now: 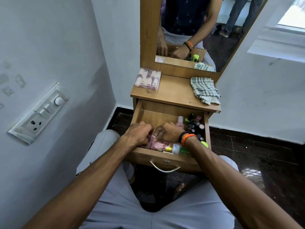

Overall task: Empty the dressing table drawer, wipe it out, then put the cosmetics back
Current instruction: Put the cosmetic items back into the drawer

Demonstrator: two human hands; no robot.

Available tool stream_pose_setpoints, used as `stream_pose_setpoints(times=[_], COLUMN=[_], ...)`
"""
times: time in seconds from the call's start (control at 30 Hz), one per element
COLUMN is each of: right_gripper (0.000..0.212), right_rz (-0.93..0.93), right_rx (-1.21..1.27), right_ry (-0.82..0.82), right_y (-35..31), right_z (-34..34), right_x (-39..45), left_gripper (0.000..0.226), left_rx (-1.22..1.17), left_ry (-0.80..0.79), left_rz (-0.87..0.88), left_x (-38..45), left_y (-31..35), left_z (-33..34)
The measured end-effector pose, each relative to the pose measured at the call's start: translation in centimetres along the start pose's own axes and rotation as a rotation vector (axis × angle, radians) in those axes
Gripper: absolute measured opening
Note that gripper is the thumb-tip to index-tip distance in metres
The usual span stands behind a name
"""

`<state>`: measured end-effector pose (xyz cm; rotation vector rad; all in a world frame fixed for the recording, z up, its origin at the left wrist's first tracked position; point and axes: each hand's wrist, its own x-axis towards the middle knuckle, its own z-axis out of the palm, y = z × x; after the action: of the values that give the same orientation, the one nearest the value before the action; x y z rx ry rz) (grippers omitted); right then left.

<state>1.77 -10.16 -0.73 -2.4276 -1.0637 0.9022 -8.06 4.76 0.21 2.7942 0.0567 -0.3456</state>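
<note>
Left hand (137,133) fingertips hidden behind pink tube (154,143); grip unclear. Right hand (166,132) covers tube's upper part. Small bottles (195,126) labels unreadable. Mirror (189,30) top cut off.

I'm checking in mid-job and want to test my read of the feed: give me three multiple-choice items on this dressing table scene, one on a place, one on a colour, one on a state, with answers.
1. Where does the checked cloth lie?
A. inside the drawer
B. on the tabletop, right side
C. on the floor

2. What colour is the tube under the hands?
A. pink
B. blue
C. black

3. How does the drawer stand?
A. shut
B. lifted out and on the floor
C. pulled open, cosmetics inside

Answers:
1 B, the cloth sits crumpled on the tabletop near its right edge, opposite the clear cosmetics box.
2 A, the tube is pink with lettering, partly covered by the left hand and right hand.
3 C, the drawer is out towards the person, with small bottles clustered at its right side.
</note>
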Motion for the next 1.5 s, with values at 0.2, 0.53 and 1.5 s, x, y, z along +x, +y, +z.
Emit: stream_pose_setpoints(times=[0.2, 0.53, 1.5], right_gripper=[0.023, 0.019, 0.028], right_rz=[-0.003, -0.002, 0.228], right_rx=[-0.011, 0.011, 0.626], right_ry=[0.025, 0.089, 0.711], right_y=[0.6, 1.0, -6.1], right_z=[-0.2, 0.0, -9.5], right_x=[-0.4, -0.9, 6.9], left_gripper=[0.031, 0.042, 0.056], left_rx=[0.062, -0.024, -0.644], left_ry=[-0.006, -0.007, 0.503], left_rz=[0.004, -0.018, -0.380], left_x=[0.2, 0.4, 7.5], left_y=[-0.2, -0.5, -2.8], left_z=[0.2, 0.4, -10.6])
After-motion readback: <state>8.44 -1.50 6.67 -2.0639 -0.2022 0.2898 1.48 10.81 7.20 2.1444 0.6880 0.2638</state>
